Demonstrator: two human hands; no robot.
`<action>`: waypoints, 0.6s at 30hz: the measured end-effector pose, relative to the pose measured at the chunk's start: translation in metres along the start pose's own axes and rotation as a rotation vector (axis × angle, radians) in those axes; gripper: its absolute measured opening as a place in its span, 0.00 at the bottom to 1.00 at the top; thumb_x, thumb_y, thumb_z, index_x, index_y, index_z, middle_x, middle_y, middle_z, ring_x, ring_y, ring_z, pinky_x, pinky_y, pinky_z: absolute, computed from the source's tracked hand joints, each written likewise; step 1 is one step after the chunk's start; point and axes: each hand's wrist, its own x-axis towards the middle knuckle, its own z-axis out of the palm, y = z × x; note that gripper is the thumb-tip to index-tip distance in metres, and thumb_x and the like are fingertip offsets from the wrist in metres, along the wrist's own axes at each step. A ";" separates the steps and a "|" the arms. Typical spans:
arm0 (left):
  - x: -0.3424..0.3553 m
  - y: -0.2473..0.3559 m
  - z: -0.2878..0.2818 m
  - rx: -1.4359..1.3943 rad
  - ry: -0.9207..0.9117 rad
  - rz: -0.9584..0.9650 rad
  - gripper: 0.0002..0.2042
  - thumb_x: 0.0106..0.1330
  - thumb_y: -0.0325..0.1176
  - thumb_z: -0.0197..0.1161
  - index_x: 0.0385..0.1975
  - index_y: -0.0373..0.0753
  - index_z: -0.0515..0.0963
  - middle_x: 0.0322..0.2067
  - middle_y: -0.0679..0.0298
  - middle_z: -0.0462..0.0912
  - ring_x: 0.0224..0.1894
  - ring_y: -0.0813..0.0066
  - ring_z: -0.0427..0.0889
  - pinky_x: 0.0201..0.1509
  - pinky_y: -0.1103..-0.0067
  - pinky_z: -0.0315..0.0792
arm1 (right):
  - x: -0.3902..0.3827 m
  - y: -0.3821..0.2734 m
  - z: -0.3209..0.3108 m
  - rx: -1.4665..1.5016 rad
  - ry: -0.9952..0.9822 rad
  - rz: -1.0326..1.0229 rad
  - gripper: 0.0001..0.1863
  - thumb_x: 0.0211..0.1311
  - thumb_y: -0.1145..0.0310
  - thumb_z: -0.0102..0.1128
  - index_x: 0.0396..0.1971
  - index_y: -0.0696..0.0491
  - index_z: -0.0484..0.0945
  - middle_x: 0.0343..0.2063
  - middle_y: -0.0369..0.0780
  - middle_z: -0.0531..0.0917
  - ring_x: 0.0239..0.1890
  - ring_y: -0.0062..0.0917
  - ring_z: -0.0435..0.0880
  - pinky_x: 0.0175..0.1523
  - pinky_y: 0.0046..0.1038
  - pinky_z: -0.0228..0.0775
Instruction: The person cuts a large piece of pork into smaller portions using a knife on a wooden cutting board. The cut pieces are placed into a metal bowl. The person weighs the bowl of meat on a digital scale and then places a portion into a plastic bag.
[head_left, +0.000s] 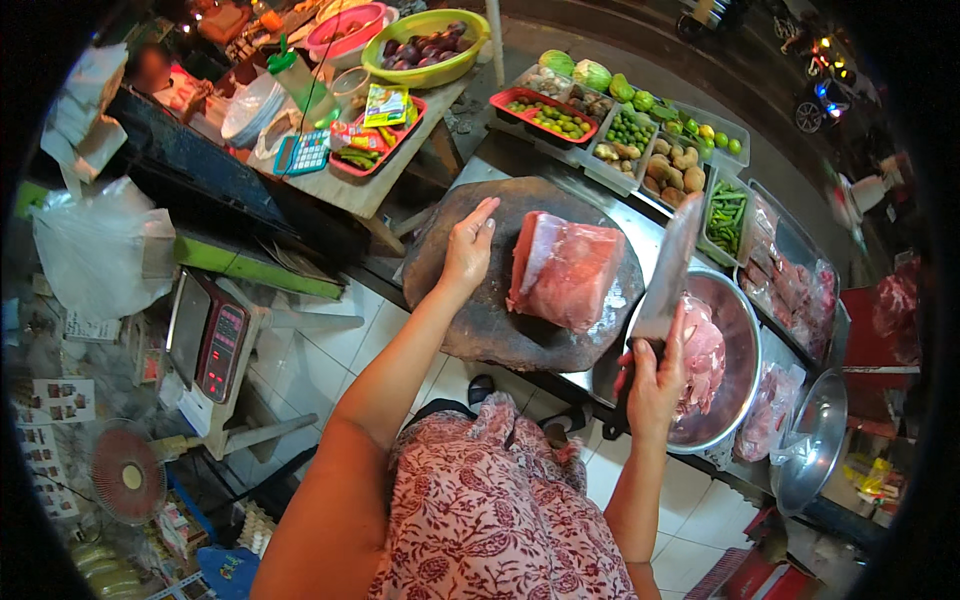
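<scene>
A thick block of raw meat [567, 270] with a pale fat layer lies on the round wooden chopping block [450, 325]. To its left, my left hand [468, 245] is over the wood, fingers stretched out, holding nothing and apart from the meat. My right hand [655, 385] grips a broad-bladed knife [668, 272] by its dark handle, blade pointing up and away from me, to the right of the chopping block. Under and beside the knife stands a steel bowl [745, 385] with cut pieces of pink meat [703, 355] in it.
Clear tubs hold potatoes [675, 168], green chilies [726, 212] and limes beyond the block. Bagged meat [800, 280] lies at right, near a metal scale pan [812, 440]. A digital scale [205, 335] and a fan [128, 472] stand left. A side table [385, 188] carries a calculator [302, 152].
</scene>
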 end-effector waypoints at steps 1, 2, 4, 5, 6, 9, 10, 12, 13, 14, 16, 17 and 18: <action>-0.002 -0.016 -0.007 -0.010 0.009 -0.058 0.20 0.74 0.27 0.51 0.64 0.32 0.70 0.65 0.55 0.72 0.68 0.68 0.68 0.72 0.75 0.58 | 0.002 -0.006 0.021 -0.020 -0.001 0.024 0.39 0.69 0.80 0.49 0.76 0.39 0.50 0.25 0.34 0.77 0.17 0.13 0.70 0.20 0.18 0.65; -0.002 -0.031 -0.012 -0.020 0.011 -0.150 0.20 0.75 0.28 0.51 0.65 0.32 0.69 0.65 0.55 0.72 0.68 0.68 0.68 0.72 0.76 0.57 | 0.005 -0.011 0.038 -0.060 -0.031 0.047 0.39 0.69 0.81 0.48 0.76 0.39 0.49 0.25 0.34 0.77 0.17 0.13 0.70 0.20 0.18 0.65; -0.014 -0.053 -0.006 -0.041 -0.083 -0.179 0.24 0.76 0.32 0.51 0.69 0.33 0.63 0.68 0.54 0.67 0.71 0.68 0.64 0.73 0.75 0.55 | 0.015 -0.015 0.071 -0.127 -0.065 0.033 0.38 0.69 0.80 0.49 0.76 0.42 0.50 0.30 0.35 0.77 0.19 0.14 0.72 0.21 0.18 0.68; -0.023 -0.059 0.004 -0.110 -0.113 -0.145 0.25 0.76 0.33 0.50 0.70 0.33 0.61 0.70 0.53 0.64 0.71 0.67 0.63 0.73 0.75 0.55 | 0.019 -0.014 0.084 -0.143 -0.090 0.048 0.38 0.69 0.82 0.49 0.76 0.43 0.50 0.32 0.36 0.77 0.19 0.14 0.72 0.21 0.18 0.69; -0.032 -0.061 0.017 -0.169 -0.153 -0.170 0.26 0.76 0.34 0.50 0.71 0.32 0.59 0.71 0.52 0.62 0.72 0.66 0.62 0.74 0.75 0.54 | 0.024 -0.013 0.096 -0.216 -0.113 0.023 0.39 0.69 0.82 0.48 0.76 0.43 0.49 0.32 0.36 0.77 0.19 0.14 0.72 0.21 0.18 0.68; -0.068 -0.054 0.049 -0.040 -0.126 -0.053 0.29 0.77 0.36 0.48 0.73 0.31 0.52 0.73 0.45 0.54 0.74 0.55 0.57 0.74 0.74 0.54 | 0.036 -0.005 0.124 -0.285 -0.122 0.019 0.41 0.68 0.83 0.48 0.77 0.43 0.46 0.28 0.35 0.76 0.19 0.14 0.72 0.19 0.19 0.66; -0.076 -0.051 0.051 0.005 -0.105 -0.071 0.28 0.76 0.35 0.47 0.73 0.31 0.52 0.72 0.43 0.55 0.74 0.52 0.57 0.74 0.73 0.54 | 0.038 -0.002 0.131 -0.297 -0.125 0.004 0.40 0.68 0.83 0.49 0.76 0.44 0.47 0.28 0.36 0.76 0.17 0.15 0.71 0.18 0.20 0.66; -0.084 -0.045 0.046 0.006 -0.146 -0.146 0.28 0.76 0.36 0.47 0.71 0.29 0.54 0.70 0.40 0.57 0.73 0.47 0.57 0.75 0.69 0.55 | 0.042 0.004 0.140 -0.338 -0.090 -0.017 0.38 0.68 0.81 0.50 0.76 0.45 0.50 0.25 0.36 0.79 0.15 0.16 0.72 0.18 0.22 0.67; -0.082 -0.042 0.040 0.016 -0.132 -0.111 0.28 0.76 0.36 0.48 0.71 0.29 0.55 0.70 0.40 0.58 0.73 0.47 0.57 0.75 0.69 0.55 | 0.044 0.006 0.143 -0.332 -0.100 -0.036 0.38 0.68 0.80 0.51 0.76 0.44 0.50 0.24 0.36 0.79 0.15 0.16 0.72 0.18 0.23 0.67; -0.078 -0.038 0.035 0.028 -0.127 -0.093 0.27 0.76 0.36 0.48 0.70 0.29 0.56 0.69 0.40 0.59 0.73 0.46 0.58 0.75 0.68 0.55 | 0.046 0.009 0.145 -0.354 -0.094 -0.036 0.38 0.68 0.80 0.51 0.76 0.44 0.50 0.23 0.36 0.79 0.15 0.16 0.72 0.18 0.23 0.67; -0.063 -0.029 0.031 0.009 -0.079 -0.044 0.26 0.75 0.36 0.50 0.68 0.28 0.61 0.67 0.39 0.63 0.72 0.46 0.59 0.75 0.68 0.55 | 0.049 0.014 0.146 -0.391 -0.085 0.021 0.38 0.69 0.79 0.51 0.76 0.45 0.50 0.21 0.36 0.79 0.15 0.17 0.73 0.18 0.24 0.67; -0.051 -0.024 0.029 0.002 -0.050 0.034 0.26 0.75 0.36 0.50 0.68 0.28 0.61 0.67 0.39 0.63 0.72 0.46 0.60 0.75 0.68 0.55 | 0.050 0.017 0.146 -0.417 -0.077 -0.134 0.37 0.69 0.78 0.52 0.75 0.45 0.52 0.16 0.33 0.75 0.12 0.15 0.69 0.16 0.24 0.65; -0.038 -0.019 0.030 -0.006 -0.024 0.132 0.26 0.74 0.36 0.50 0.68 0.28 0.61 0.67 0.39 0.64 0.71 0.46 0.60 0.75 0.68 0.55 | 0.051 0.019 0.143 -0.386 -0.107 -0.008 0.35 0.68 0.78 0.52 0.74 0.49 0.56 0.28 0.46 0.83 0.27 0.28 0.84 0.31 0.30 0.78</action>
